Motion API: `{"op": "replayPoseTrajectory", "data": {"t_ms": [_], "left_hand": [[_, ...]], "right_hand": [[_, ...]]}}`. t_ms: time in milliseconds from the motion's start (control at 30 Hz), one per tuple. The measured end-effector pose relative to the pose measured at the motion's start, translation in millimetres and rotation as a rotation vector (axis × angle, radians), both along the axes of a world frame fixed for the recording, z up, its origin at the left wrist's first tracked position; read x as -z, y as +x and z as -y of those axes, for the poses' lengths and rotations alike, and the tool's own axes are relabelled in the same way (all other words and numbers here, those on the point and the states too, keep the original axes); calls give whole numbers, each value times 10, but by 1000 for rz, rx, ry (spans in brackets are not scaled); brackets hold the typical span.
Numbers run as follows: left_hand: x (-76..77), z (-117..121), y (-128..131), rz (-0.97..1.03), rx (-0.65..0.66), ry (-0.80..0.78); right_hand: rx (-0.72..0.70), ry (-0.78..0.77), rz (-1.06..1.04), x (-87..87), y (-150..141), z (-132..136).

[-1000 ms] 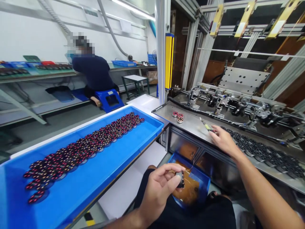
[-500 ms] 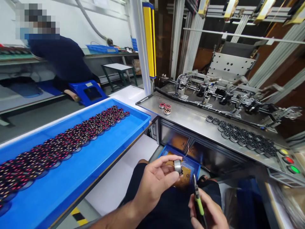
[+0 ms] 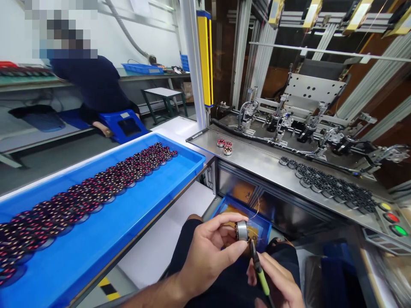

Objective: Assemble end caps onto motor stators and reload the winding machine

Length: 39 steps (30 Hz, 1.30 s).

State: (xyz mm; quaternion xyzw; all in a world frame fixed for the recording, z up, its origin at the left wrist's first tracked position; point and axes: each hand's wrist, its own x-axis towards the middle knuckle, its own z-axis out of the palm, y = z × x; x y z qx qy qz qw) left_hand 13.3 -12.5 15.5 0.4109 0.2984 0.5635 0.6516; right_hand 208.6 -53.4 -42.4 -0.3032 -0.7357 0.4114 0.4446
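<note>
Between the thumb and fingers of my left hand (image 3: 213,244) is a wound motor stator (image 3: 242,231), a short metal cylinder held on its side. A thin copper wire (image 3: 257,206) curls up from it. My right hand (image 3: 279,276) grips a pair of cutting pliers (image 3: 260,271) with green and black handles. The plier tips point up at the lower right side of the stator, close to my left thumb; whether they touch it I cannot tell.
On my left, a blue tray (image 3: 160,188) holds rows of wound stators (image 3: 96,188). Three stators (image 3: 227,150) and a group of dark unwound cores (image 3: 324,182) stand on the metal ledge before a winding machine (image 3: 308,119). A blue bin (image 3: 265,233) is below. A co-worker (image 3: 90,81) sits at back left.
My right hand has brought the pliers up and left, their tips now at the stator. The stator stays in my left hand. The view has shifted slightly.
</note>
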Motion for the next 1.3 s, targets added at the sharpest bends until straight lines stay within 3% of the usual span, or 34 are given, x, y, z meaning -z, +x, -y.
{"op": "replayPoseTrajectory", "data": {"t_ms": [267, 500, 933, 1300], "left_hand": [[75, -26, 8, -18, -21, 28], [79, -11, 8, -120, -133, 191], [88, 18, -42, -283, -167, 342], [46, 27, -56, -318, -200, 407]], "right_hand": [[155, 79, 164, 63, 110, 73], [-11, 81, 108, 106, 119, 10], [-12, 103, 79, 53, 44, -35], [271, 38, 147, 54, 1, 108]]}}
